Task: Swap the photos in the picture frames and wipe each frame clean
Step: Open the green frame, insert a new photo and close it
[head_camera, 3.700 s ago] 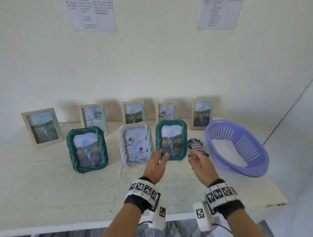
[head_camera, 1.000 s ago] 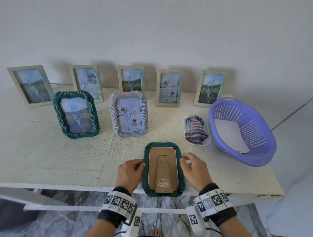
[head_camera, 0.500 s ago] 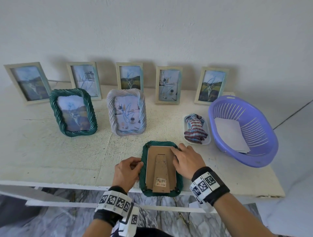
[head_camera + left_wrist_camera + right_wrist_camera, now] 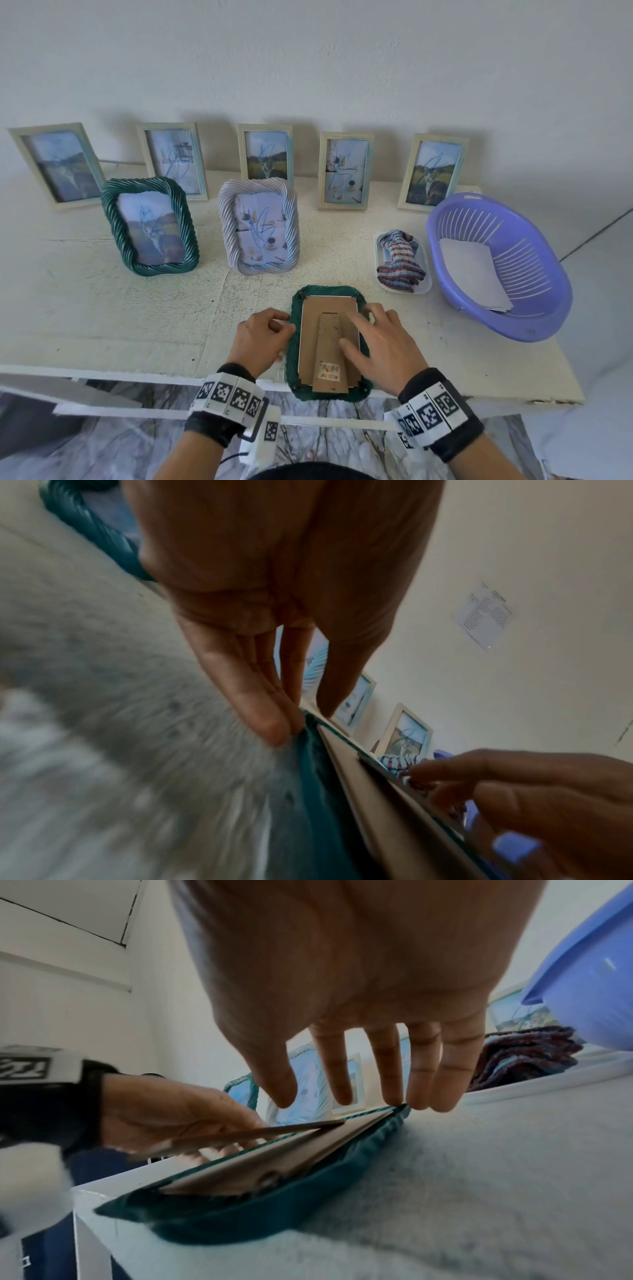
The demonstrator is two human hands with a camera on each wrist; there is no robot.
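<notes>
lying face down at the near edge of the surface (image 4: 102, 308), a green twisted frame (image 4: 295, 346) sits between both hands

left hand (image 4: 262, 337) at the frame's 9 o'clock side, fingers curled against its rim; right hand (image 4: 383, 346) spread flat over the cardboard backing (image 4: 315, 318) from 3 o'clock, fingers straight and apart, gripping nothing. a second green frame (image 4: 150, 226) and a white twisted frame (image 4: 258, 226) stand at 11 and 12 o'clock of it, five pale frames along the wall behind. striped cloth (image 4: 400, 262) on a small tray at 1 o'clock, beside a purple basket (image 4: 534, 308) holding paper
</notes>
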